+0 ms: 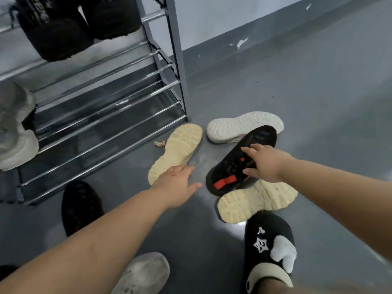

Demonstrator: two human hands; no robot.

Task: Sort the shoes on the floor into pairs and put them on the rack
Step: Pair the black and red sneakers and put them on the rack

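Reaching forward, your right hand (266, 164) rests with spread fingers on the upturned sole of a black shoe with red patches (239, 162); the fingers are not closed round it. Your left hand (177, 187) is open, palm down, above the grey floor (318, 92), just beside the heel of one cream-soled shoe (177, 150) that lies sole up near the foot of the rack (180, 66).

The black shoe leans across two others: its toe overlaps a white-soled shoe (239, 125) behind it, and its heel sits on a second cream-soled shoe (257, 200) nearer you. A small crumpled scrap (159, 143) lies on the floor between the rack and the first cream sole.

On the rack, two black shoes (63, 26) sit on an upper shelf and a grey shoe (14, 128) on a lower one at the left edge. Another black shoe (80, 205) lies on the floor under your left forearm, and a grey foam shoe (144, 274) is at the bottom edge. Your foot, in a black slipper with white shapes (269, 245), touches the nearer cream sole.
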